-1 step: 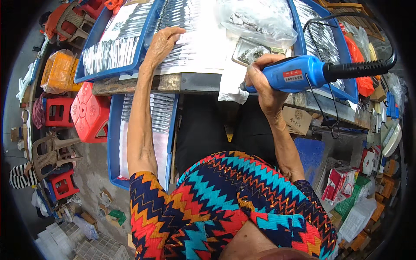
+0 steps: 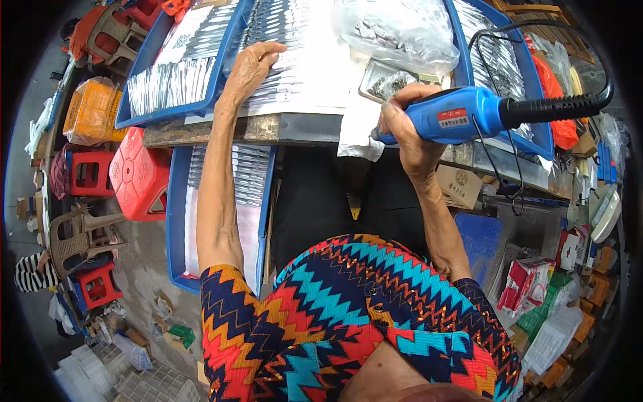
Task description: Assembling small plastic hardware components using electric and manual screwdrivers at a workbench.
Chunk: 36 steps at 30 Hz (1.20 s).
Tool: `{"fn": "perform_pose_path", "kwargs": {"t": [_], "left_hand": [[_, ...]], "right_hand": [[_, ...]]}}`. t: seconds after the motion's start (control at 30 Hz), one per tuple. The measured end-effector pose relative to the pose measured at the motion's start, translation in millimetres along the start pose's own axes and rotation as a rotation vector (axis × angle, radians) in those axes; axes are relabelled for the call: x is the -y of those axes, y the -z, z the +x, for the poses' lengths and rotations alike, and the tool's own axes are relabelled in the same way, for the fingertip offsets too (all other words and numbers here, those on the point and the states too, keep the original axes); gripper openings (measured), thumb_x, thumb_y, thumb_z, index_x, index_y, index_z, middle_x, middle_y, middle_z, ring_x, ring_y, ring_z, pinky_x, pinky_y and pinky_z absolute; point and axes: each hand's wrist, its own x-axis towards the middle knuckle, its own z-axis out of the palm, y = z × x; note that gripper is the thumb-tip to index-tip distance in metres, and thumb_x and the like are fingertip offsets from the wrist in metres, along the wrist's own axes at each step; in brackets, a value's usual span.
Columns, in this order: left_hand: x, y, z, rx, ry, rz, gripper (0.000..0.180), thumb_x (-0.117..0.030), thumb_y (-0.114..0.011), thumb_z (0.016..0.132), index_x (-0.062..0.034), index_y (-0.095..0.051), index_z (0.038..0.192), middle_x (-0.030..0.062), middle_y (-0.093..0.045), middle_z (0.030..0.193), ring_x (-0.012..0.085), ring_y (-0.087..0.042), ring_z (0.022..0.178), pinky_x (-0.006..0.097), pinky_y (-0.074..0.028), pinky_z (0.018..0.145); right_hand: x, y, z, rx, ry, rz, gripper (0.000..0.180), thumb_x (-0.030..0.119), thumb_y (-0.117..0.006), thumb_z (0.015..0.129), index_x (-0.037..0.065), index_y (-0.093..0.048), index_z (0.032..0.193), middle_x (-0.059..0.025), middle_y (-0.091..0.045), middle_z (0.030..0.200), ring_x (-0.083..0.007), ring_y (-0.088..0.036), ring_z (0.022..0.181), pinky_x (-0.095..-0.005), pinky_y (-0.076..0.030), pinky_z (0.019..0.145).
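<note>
My right hand [image 2: 410, 130] is wrapped round a blue corded electric screwdriver [image 2: 462, 115], held almost level above the table's near edge. Its tip points left, over white paper [image 2: 360, 134]. My left hand [image 2: 249, 72] lies over a row of slim silvery metal pieces [image 2: 274, 84] laid side by side on white sheets at the table. Its fingers are bent and close together; what lies under the fingertips is hidden. Just beyond my right hand sits a shallow metal tin [image 2: 388, 80] of small dark parts. Behind it is a clear plastic bag [image 2: 405, 33] of metal pieces.
Blue trays of similar metal pieces stand left [image 2: 167, 100] and right [image 2: 542, 137]. A lower blue tray [image 2: 177, 234] sits beside my lap. The black screwdriver cable [image 2: 556, 107] loops at the right. Red stools [image 2: 137, 174] and a chair [image 2: 77, 238] stand at left, boxes [image 2: 526, 285] at right.
</note>
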Motion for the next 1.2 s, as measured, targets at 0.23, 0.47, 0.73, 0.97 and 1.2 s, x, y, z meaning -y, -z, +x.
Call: {"fn": "perform_pose_path", "kwargs": {"t": [0.23, 0.47, 0.73, 0.97, 1.2], "left_hand": [[-9.8, 0.0, 18.7, -0.077, -0.009, 0.031, 0.019, -0.01, -0.052, 0.083, -0.0075, -0.064, 0.098, 0.0067, -0.064, 0.086, 0.0135, -0.057, 0.071, 0.025, -0.045, 0.067], [-16.1, -14.1, 52.3, -0.014, -0.262, 0.347, 0.024, 0.001, -0.058, 0.075, -0.0076, -0.063, 0.096, 0.0097, -0.056, 0.082, 0.0232, -0.055, 0.08, 0.034, -0.045, 0.074], [-21.6, -24.9, 65.4, 0.041, -0.182, 0.547, 0.026, 0.006, -0.06, 0.068, -0.0042, -0.063, 0.091, 0.0094, -0.055, 0.08, 0.0251, -0.054, 0.085, 0.033, -0.046, 0.08], [-8.7, -11.9, 57.4, -0.259, -0.344, 0.463, 0.021, 0.003, -0.06, 0.071, -0.0061, -0.061, 0.09, 0.0076, -0.055, 0.077, 0.0243, -0.055, 0.085, 0.034, -0.045, 0.075], [-15.2, 3.4, 48.4, -0.463, -0.279, 0.162, 0.011, -0.007, -0.055, 0.082, -0.0068, -0.052, 0.093, 0.0103, -0.059, 0.076, 0.0233, -0.058, 0.068, 0.035, -0.046, 0.063]], "right_hand": [[-0.4, 1.3, -0.9, -0.018, -0.03, 0.033, 0.023, -0.008, -0.063, 0.066, -0.001, -0.051, 0.085, -0.0054, -0.054, 0.073, -0.0104, -0.054, 0.059, -0.0218, -0.046, 0.052], [0.7, 1.2, -1.7, -0.023, 0.001, 0.046, 0.024, -0.009, -0.061, 0.067, -0.002, -0.049, 0.087, -0.0059, -0.053, 0.073, -0.0106, -0.054, 0.057, -0.0222, -0.046, 0.049], [-9.0, 5.0, 0.2, -0.013, 0.064, -0.023, 0.024, -0.009, -0.061, 0.068, -0.002, -0.048, 0.088, -0.0057, -0.053, 0.071, -0.0104, -0.054, 0.055, -0.0219, -0.046, 0.048], [3.2, -2.0, -1.6, -0.013, -0.061, 0.02, 0.02, -0.007, -0.062, 0.067, -0.002, -0.051, 0.083, -0.0063, -0.053, 0.075, -0.0107, -0.054, 0.061, -0.0231, -0.045, 0.053], [1.0, 1.9, -4.3, -0.008, -0.006, -0.095, 0.017, -0.005, -0.063, 0.066, -0.002, -0.054, 0.081, -0.0056, -0.055, 0.077, -0.0104, -0.054, 0.061, -0.022, -0.044, 0.052]]}}
